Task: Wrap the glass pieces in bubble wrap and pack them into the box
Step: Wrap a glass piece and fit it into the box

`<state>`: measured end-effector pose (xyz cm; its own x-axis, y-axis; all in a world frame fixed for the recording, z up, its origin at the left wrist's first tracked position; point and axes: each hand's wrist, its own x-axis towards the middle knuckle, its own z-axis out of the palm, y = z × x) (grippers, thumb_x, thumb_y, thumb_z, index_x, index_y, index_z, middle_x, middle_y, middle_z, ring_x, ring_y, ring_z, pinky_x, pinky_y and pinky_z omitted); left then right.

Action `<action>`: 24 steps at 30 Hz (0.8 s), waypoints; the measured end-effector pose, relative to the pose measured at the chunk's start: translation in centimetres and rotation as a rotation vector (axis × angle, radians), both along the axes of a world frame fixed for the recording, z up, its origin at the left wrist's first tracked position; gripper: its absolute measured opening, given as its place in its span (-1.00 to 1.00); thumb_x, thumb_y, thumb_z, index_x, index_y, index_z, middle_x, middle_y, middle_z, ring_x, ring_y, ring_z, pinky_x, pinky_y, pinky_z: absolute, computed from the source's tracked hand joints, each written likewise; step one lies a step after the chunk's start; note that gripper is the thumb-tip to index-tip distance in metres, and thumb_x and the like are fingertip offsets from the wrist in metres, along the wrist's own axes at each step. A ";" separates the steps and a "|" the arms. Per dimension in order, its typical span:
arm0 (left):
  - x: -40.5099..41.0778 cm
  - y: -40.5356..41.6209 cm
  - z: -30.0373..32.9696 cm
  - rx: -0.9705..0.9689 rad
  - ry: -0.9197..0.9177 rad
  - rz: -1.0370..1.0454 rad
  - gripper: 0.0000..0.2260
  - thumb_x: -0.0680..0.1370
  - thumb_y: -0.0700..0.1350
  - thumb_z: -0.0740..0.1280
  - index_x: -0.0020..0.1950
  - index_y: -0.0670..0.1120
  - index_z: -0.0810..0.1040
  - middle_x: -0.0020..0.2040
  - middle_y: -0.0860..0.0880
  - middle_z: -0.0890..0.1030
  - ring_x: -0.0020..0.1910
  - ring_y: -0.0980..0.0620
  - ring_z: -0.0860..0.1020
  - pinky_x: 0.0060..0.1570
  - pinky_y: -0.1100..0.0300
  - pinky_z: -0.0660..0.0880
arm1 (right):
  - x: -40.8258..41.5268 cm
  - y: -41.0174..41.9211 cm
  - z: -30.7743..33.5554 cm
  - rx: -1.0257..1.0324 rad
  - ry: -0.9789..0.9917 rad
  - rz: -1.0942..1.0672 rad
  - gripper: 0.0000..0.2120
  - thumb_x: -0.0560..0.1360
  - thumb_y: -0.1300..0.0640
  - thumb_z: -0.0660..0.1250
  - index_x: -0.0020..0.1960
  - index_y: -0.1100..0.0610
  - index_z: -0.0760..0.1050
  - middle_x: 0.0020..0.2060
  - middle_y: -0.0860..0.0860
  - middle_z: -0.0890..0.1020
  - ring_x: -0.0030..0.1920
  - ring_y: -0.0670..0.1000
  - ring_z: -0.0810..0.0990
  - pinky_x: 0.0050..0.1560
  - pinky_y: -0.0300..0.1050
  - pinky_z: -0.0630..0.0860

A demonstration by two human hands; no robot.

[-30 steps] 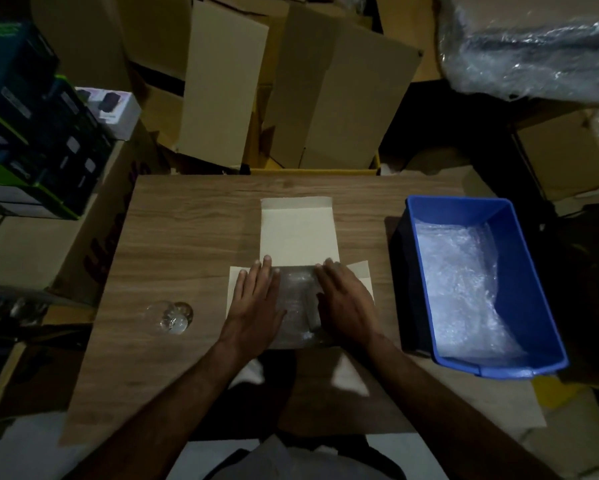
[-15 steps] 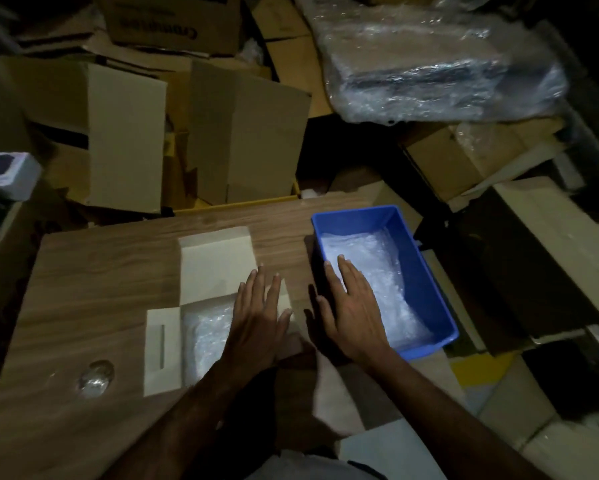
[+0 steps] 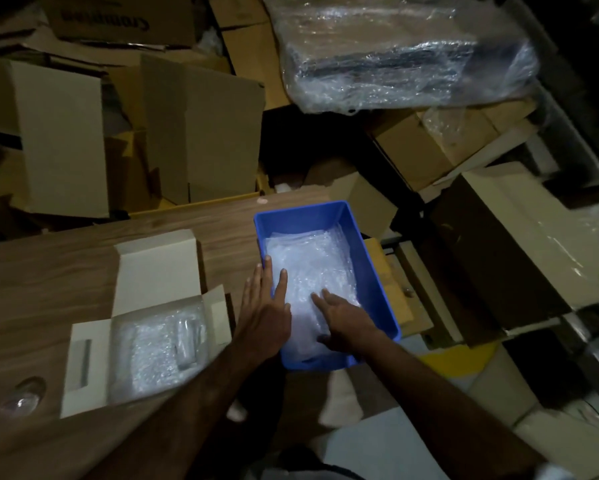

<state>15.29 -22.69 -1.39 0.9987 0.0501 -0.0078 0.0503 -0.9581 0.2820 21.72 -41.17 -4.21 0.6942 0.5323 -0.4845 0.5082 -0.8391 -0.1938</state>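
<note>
Lengthwise inside bin (image 3: 367, 244) — bubble wrap (image 3: 311, 271)

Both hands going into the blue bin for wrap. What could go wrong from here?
1. The loose glass piece lies unwrapped near the table's front-left edge, away from both hands; a nudge could send it off.
2. The blue bin overhangs the table's right side; a pull by the right hand on the bubble wrap might tip it.
3. The open box sits by the left hand's forearm, which could bump it.
</note>
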 end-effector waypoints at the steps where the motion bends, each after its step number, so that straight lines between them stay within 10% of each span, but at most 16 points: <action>1: 0.1 0.1 -0.4 -0.003 0.020 0.006 -0.32 0.51 -0.13 0.37 0.61 -0.18 0.25 0.63 -0.30 0.00 0.62 -0.31 0.06 0.54 -0.20 0.12 | 0.4 0.2 -0.4 -0.010 -0.008 0.035 -0.06 0.51 -0.09 0.45 0.66 0.07 -0.06 0.65 0.15 0.01 0.61 0.13 0.12 0.45 0.07 0.32; 9: 0.3 0.2 -1.0 -0.070 0.060 -0.013 -0.32 0.61 -0.20 0.23 0.67 -0.10 -0.02 0.63 -0.23 -0.27 0.63 -0.18 -0.27 0.60 -0.09 -0.15 | 1.8 0.9 -3.1 0.013 -0.162 0.128 -0.65 0.68 0.04 0.09 0.43 -0.01 0.43 0.59 0.10 0.23 0.46 0.13 0.36 0.24 0.06 0.48; 24: 0.3 0.2 -0.9 -0.072 0.114 0.025 -0.30 0.65 -0.15 0.19 0.67 -0.01 -0.18 0.62 -0.13 -0.39 0.61 -0.11 -0.36 0.57 0.00 -0.31 | 2.3 -0.7 -3.0 -0.003 -0.192 0.117 -0.68 0.60 0.03 0.25 0.32 0.08 0.49 0.37 0.09 0.45 0.28 0.15 0.48 0.11 0.04 0.53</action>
<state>15.58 -22.51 -2.29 0.9896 0.0702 -0.1252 0.1094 -0.9336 0.3412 24.01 -41.89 -7.24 0.7072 0.6136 -0.3511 0.6296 -0.7726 -0.0821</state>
